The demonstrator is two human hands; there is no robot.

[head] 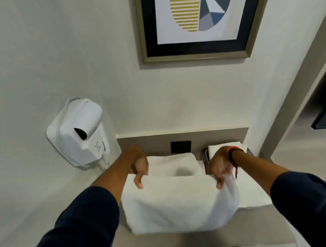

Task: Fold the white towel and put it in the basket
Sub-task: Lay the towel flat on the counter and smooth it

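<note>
A white towel (178, 203) hangs folded in front of me over a grey counter. My left hand (140, 167) pinches its top left corner. My right hand (220, 166) grips the top right corner, where the cloth bunches and droops. Both arms wear dark blue sleeves. Behind the held towel another folded white towel (174, 165) lies at the back of the counter. No basket is clearly visible; a dark container edge (206, 155) with white cloth in it shows behind my right hand.
A white wall-mounted hair dryer (77, 131) hangs at the left. A black socket plate (180, 146) sits on the grey backsplash. A framed picture (198, 23) hangs above. More white cloth (253, 196) lies on the counter (183, 239) at the right.
</note>
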